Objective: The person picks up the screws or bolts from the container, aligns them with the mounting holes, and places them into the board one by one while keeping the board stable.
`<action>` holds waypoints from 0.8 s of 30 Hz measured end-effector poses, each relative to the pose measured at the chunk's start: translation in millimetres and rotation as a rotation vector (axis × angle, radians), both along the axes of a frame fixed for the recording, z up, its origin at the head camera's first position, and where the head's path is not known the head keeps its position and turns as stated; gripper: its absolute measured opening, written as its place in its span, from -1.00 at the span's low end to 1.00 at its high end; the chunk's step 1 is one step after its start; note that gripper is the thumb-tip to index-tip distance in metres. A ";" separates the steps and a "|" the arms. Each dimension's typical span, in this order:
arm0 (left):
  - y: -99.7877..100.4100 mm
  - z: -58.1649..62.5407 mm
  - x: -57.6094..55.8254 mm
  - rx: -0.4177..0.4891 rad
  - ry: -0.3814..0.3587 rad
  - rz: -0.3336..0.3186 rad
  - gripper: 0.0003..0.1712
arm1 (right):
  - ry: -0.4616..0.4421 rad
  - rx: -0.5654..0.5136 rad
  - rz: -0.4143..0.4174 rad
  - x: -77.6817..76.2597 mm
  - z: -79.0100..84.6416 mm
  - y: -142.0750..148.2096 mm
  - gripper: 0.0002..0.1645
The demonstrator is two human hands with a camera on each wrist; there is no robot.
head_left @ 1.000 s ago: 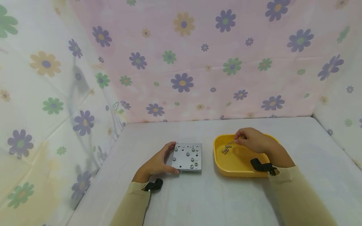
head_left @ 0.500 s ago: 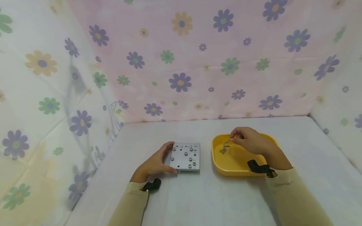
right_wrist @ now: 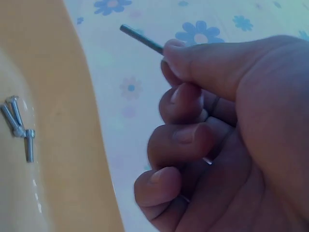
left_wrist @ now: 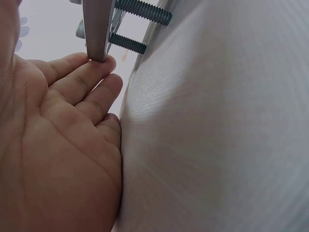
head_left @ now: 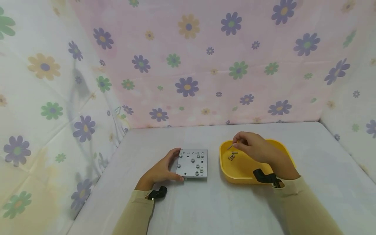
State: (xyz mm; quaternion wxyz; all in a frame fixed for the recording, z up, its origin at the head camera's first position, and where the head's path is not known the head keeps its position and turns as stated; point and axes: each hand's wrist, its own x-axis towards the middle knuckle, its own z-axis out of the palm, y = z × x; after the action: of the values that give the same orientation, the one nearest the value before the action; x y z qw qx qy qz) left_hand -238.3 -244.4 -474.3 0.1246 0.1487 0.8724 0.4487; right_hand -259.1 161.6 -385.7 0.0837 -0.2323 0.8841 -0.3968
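Observation:
My left hand (head_left: 164, 168) holds a square metal plate (head_left: 188, 164) at its left side, thumb at the front edge and fingers at the back corner. In the left wrist view, fingertips touch the edge of the plate (left_wrist: 98, 29), and threaded bolt shanks (left_wrist: 145, 10) stick out of its underside. Round bolt heads and small holes dot the top. Over the yellow tray (head_left: 242, 180), my right hand (head_left: 255, 147) pinches a thin metal rod (right_wrist: 141, 38) between thumb and forefinger; its other end is hidden in the fingers. Three loose bolts (head_left: 232, 155) lie in the tray below.
The plate and tray stand apart on a white cloth-covered table (head_left: 194, 205). Flowered cloth walls (head_left: 205, 65) rise behind and at both sides. A black camera mount is strapped to each wrist (head_left: 265, 177).
My right hand has moved left over the tray with the rod, whose tip now points down toward the tray's left side. The left hand and plate stay in place; the head view shifts slightly.

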 end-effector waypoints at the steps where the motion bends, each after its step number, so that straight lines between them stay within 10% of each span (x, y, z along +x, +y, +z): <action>1: -0.1 -0.3 -0.2 0.001 -0.001 -0.001 0.52 | 0.004 -0.003 0.001 0.5 -0.1 -1.8 -0.79; 24: -2.5 -3.3 -2.5 -0.011 0.008 -0.009 0.52 | 0.161 -0.091 0.047 12.8 -4.9 -37.2 -0.90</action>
State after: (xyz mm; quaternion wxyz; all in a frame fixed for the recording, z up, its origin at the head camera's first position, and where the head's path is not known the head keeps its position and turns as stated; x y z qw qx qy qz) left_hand -240.8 -246.9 -477.6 0.1240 0.1538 0.8746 0.4428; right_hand -246.3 124.4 -390.6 0.0110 -0.2880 0.8631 -0.4146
